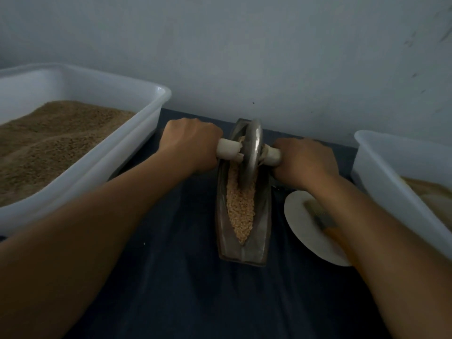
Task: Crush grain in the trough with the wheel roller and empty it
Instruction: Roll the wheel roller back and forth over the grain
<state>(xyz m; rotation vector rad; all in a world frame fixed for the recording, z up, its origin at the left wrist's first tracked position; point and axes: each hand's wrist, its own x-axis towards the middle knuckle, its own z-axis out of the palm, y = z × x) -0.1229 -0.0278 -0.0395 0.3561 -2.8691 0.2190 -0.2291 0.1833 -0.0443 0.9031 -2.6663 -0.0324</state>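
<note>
A narrow boat-shaped metal trough (243,250) lies lengthwise on the dark cloth, holding pale crushed grain (241,211). The metal wheel roller (252,152) stands upright in the far half of the trough, its rim down in the grain. My left hand (189,145) grips the pale left handle of its axle, and my right hand (304,160) grips the right handle. Both fists are closed around the handles, level with each other.
A large white tub (151,99) of brown ground grain sits at the left. Another white tub (381,167) stands at the right edge. A white plate (300,214) with a brush (320,216) lies beside the trough, partly under my right forearm. A grey wall is close behind.
</note>
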